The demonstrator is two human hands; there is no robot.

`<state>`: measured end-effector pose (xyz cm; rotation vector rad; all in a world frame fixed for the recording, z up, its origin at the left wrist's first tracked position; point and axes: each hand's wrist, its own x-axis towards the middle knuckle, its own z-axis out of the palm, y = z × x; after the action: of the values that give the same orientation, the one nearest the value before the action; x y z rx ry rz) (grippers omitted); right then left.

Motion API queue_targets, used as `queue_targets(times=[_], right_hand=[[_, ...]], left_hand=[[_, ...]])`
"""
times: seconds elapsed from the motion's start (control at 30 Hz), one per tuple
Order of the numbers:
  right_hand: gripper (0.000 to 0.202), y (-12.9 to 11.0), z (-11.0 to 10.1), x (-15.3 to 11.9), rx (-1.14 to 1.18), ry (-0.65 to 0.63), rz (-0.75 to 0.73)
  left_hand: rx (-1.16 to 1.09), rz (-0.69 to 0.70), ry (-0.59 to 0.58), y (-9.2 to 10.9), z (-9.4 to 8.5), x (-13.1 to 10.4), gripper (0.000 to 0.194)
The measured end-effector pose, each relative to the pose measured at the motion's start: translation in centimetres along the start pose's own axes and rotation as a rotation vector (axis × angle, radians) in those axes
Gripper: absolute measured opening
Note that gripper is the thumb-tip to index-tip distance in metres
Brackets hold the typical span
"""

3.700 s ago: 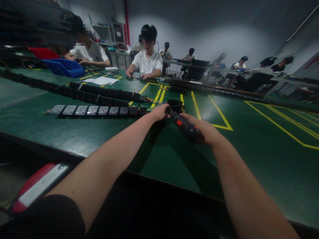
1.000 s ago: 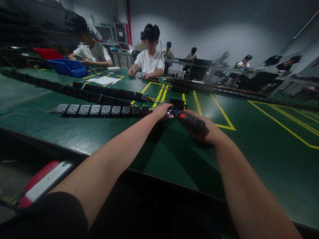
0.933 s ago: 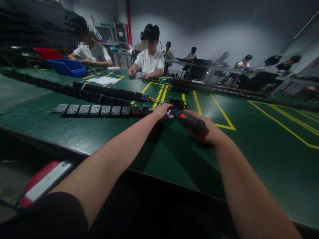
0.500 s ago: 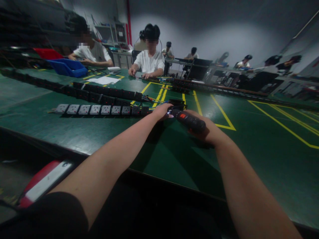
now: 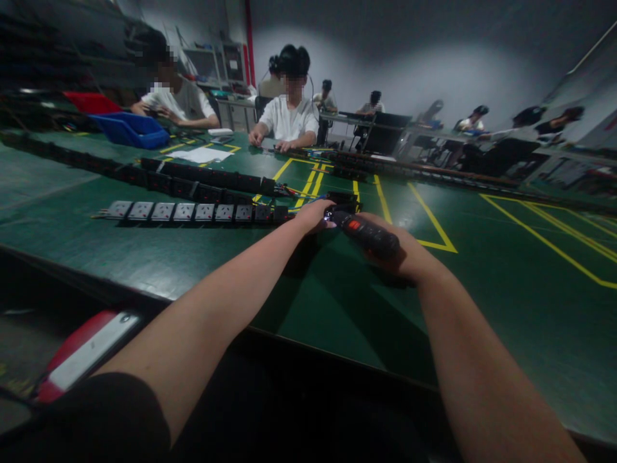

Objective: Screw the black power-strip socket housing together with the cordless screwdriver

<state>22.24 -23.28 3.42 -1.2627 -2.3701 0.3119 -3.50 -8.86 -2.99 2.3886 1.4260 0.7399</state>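
My right hand (image 5: 393,247) is wrapped round a black power screwdriver (image 5: 369,235) with an orange-red patch. Its lit front end points toward my left hand (image 5: 315,217). That hand is closed at a black end piece (image 5: 342,198), its fingertips partly covered by the tool, so what exactly it grips cannot be made out. To the left lies a strip of grey sockets (image 5: 205,212), with coloured wires (image 5: 289,191) near its right end. Behind it rest long black socket strips (image 5: 212,177).
The green table (image 5: 308,289) carries yellow tape outlines. A blue bin (image 5: 130,132), a red bin (image 5: 91,103) and white paper (image 5: 202,155) are at the back left. Across the table sit two people in white shirts. A red-and-white object (image 5: 89,354) is below the front edge.
My hands and the screwdriver stay almost in the same place. At the back left, the seated person's hands have risen slightly.
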Motion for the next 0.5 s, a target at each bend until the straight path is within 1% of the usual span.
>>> queue_targets(times=[0.17, 0.33, 0.5], right_hand=[[0.084, -0.02, -0.09, 0.12, -0.007, -0.001, -0.005], [0.086, 0.06, -0.18, 0.14, -0.015, 0.002, -0.008], [0.085, 0.14, 0.13, 0.16, 0.004, 0.007, 0.001]], left_hand=[[0.003, -0.002, 0.012, 0.04, -0.01, -0.09, 0.075], [0.004, -0.006, -0.001, 0.14, -0.11, -0.14, 0.075], [-0.006, -0.011, 0.001, 0.28, -0.23, -0.26, 0.074]])
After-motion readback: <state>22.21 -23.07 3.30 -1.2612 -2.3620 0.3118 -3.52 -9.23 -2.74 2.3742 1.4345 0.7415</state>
